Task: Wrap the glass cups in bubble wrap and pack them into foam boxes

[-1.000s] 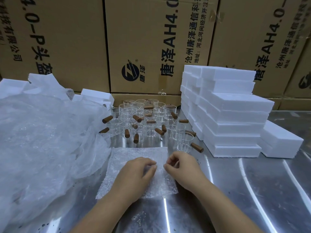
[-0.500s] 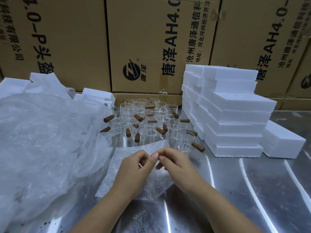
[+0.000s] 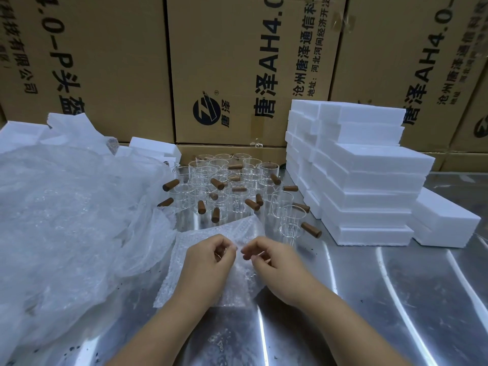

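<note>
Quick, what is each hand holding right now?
Left hand: pinches the bubble wrap.
Right hand: also pinches the bubble wrap.

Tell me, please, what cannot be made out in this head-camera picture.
Head view:
- Whether a cup lies in the sheet of clear bubble wrap: the left hand and right hand, pinching it, cover its middle.
- How many clear glass cups with brown wooden handles: they overlap, see-through.
- What lies under the crumpled clear plastic film.
- The white foam boxes' insides: only outsides show.
- The brown cardboard cartons' print: cut by the top edge.
</note>
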